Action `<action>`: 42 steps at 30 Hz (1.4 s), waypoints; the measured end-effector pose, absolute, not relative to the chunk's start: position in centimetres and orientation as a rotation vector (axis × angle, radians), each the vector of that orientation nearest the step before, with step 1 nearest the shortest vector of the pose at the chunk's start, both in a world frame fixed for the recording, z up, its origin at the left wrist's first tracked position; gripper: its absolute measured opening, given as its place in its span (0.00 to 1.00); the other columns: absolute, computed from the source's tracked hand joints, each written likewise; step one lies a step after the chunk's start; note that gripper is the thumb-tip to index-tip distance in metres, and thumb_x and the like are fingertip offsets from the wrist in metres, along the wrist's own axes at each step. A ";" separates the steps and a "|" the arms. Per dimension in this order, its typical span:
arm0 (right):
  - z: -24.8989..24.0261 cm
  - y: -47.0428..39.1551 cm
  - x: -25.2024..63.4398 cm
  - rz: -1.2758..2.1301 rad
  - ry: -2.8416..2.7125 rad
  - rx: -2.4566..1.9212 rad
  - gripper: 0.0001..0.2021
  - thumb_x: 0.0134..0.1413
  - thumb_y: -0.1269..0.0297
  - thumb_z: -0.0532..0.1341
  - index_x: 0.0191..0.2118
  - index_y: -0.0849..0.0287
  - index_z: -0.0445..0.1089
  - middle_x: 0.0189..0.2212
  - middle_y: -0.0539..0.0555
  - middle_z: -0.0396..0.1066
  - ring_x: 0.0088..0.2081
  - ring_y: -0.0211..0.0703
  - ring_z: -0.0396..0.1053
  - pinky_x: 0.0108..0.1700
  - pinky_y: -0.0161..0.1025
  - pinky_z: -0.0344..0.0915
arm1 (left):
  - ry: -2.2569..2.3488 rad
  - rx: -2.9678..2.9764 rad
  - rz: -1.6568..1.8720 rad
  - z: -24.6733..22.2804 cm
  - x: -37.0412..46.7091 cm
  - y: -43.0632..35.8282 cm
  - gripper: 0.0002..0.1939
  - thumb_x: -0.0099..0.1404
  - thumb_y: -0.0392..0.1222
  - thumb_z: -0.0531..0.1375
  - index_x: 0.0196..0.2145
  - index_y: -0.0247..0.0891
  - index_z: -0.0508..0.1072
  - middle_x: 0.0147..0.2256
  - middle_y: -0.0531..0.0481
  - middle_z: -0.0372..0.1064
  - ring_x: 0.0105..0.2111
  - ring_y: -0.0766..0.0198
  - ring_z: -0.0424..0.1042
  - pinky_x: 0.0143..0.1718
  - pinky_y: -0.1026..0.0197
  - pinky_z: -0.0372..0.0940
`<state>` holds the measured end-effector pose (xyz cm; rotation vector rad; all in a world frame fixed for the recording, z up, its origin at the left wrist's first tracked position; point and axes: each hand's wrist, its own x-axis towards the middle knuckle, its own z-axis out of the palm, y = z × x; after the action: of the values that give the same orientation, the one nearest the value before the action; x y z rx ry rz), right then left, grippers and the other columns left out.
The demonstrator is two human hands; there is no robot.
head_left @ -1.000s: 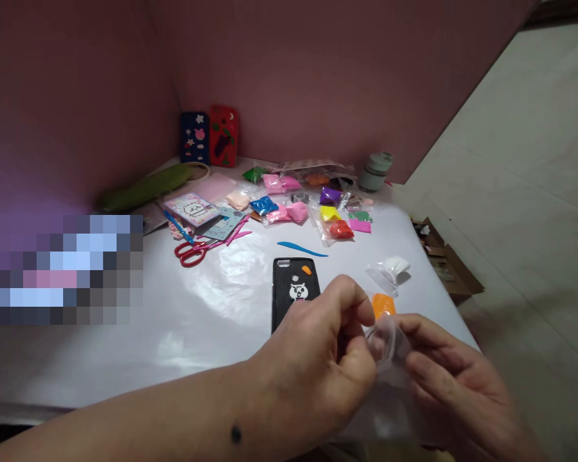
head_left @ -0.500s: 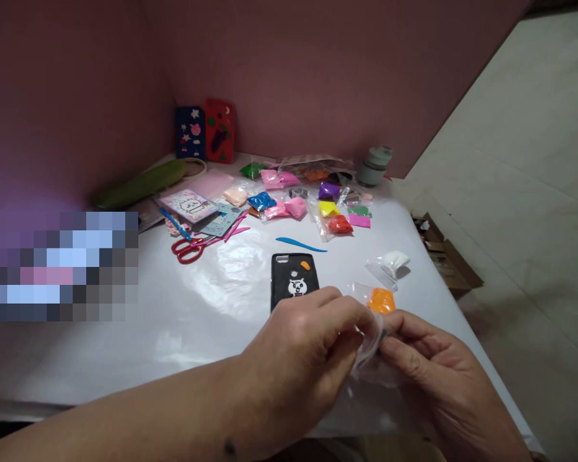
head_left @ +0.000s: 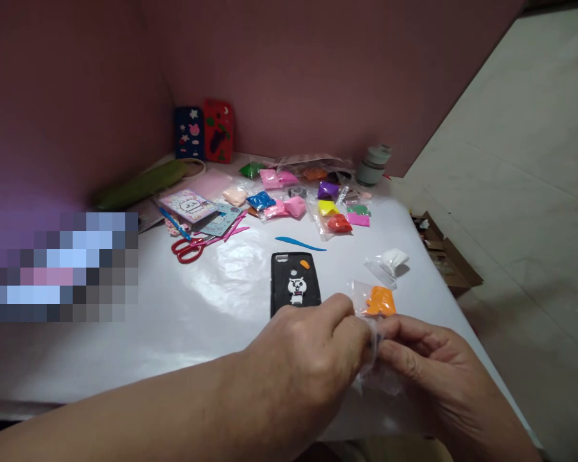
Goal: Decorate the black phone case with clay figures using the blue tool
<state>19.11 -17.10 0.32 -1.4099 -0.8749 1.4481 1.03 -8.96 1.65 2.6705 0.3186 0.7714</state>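
Between my two hands is a clear plastic bag (head_left: 373, 362), with something dark inside it that I cannot make out. My left hand (head_left: 313, 353) is closed, its fingertips at the bag's mouth and partly hidden behind the knuckles. From the right, my right hand (head_left: 433, 366) pinches the bag between thumb and fingers. Just beyond them lies a bag of orange clay (head_left: 380, 299). A black phone case (head_left: 289, 266) with a white cartoon figure and an orange piece on it lies flat behind my left hand, which covers its lower end.
A blue modelling tool (head_left: 301, 244) lies beyond the case, and a packet of white clay (head_left: 394, 262) to the right. Farther back are red-handled scissors (head_left: 187, 251), cards (head_left: 189, 205), several coloured clay packets (head_left: 261, 201) and a jar (head_left: 374, 165). Two decorated cases (head_left: 219, 131) lean on the pink wall.
My left hand has turned and its fingers have moved down into the bag's mouth. More of the phone case shows. My right hand keeps its pinch on the bag.
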 end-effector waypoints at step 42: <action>1.2 -9.2 20.5 1.676 -0.843 -1.202 0.08 0.44 0.63 0.70 0.28 0.62 0.74 0.19 0.50 0.71 0.20 0.32 0.66 0.24 0.29 0.60 | 0.513 2.109 0.847 1.6 2.2 -3.3 0.04 0.59 0.28 0.56 0.28 0.34 0.67 0.25 0.56 0.63 0.23 0.74 0.62 0.25 0.70 0.58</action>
<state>20.52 -9.24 1.17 -1.2019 -0.8427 1.6755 2.16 -3.29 1.59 2.1086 0.5127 0.8467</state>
